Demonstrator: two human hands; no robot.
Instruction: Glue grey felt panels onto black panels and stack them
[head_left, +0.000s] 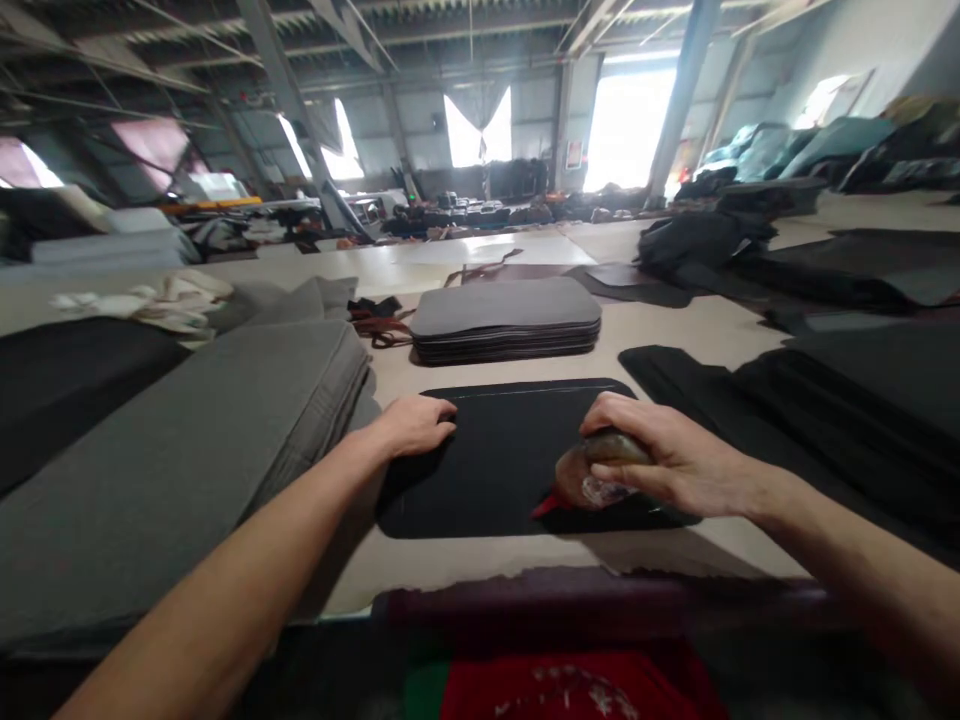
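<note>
A black rounded fabric panel (495, 450) lies flat on the table in front of me. My left hand (415, 423) rests palm down on its upper left corner, fingers together and flat. My right hand (670, 457) is closed around a small squeeze bottle (592, 477) with a red nozzle; the nozzle points down at the panel's lower right part.
A stack of grey rounded panels (506, 320) sits just beyond the black panel. Thick grey fabric piles (187, 440) lie to the left, black fabric sheets (825, 400) to the right. The beige table (465, 560) runs far back. A dark table edge and red cloth (562, 685) are nearest me.
</note>
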